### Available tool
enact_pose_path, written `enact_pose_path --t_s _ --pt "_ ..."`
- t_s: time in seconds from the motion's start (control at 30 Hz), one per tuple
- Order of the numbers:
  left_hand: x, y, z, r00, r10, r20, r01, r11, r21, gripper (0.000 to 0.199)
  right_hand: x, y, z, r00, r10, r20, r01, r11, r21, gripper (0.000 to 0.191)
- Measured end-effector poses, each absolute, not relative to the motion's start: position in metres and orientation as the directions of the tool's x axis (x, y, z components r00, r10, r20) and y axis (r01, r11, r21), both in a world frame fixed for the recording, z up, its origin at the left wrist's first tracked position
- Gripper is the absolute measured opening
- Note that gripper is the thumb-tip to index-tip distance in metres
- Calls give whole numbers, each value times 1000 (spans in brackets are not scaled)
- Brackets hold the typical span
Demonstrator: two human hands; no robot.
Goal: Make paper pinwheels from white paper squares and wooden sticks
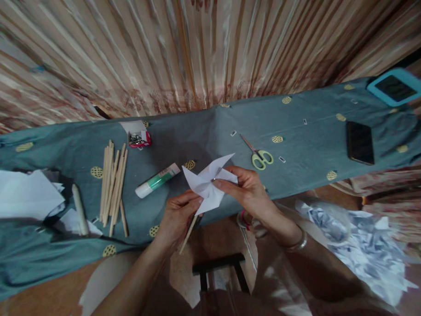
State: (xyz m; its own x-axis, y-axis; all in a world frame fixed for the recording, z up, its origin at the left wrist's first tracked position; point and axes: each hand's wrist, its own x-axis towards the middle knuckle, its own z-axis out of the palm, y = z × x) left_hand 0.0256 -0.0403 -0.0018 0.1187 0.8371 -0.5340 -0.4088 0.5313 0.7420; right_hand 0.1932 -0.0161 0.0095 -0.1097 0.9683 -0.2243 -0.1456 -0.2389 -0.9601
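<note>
A white paper pinwheel (209, 188) is held up between both hands, over the near edge of the cloth-covered table. My left hand (180, 214) pinches its lower left side, and a thin wooden stick (188, 235) slants down from beneath the paper beside those fingers. My right hand (249, 191) grips the right side, the thumb pressed close to a small shiny pin (213, 180) at the pinwheel's centre. Whether the stick is joined to the paper is hidden. A white and green glue stick (158, 180) lies just left of the pinwheel.
On the table (195, 131) are wooden sticks (114, 186), a red box of pins (139, 138), green-handled scissors (257, 154), a phone (359, 142), a blue-framed device (397, 87) and white paper (23, 194). Folded paper pieces (369, 249) are piled at lower right. A curtain (199, 47) hangs behind.
</note>
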Motion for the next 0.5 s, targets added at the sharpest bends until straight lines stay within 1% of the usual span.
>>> enact_pose_path --t_s 0.1,0.33,0.5 --pt "26 -40 -1 107 838 -535 -392 530 752 25 190 -13 3 -112 959 -259 -189 -277 -942 23" --pt "26 -42 -3 70 843 -533 -392 515 762 33 185 -8 -6 -125 943 -308 -225 -329 -917 32" --pt "27 -43 -5 67 847 -527 -379 510 772 34 184 -6 -7 -126 936 -328 -243 -349 -905 31"
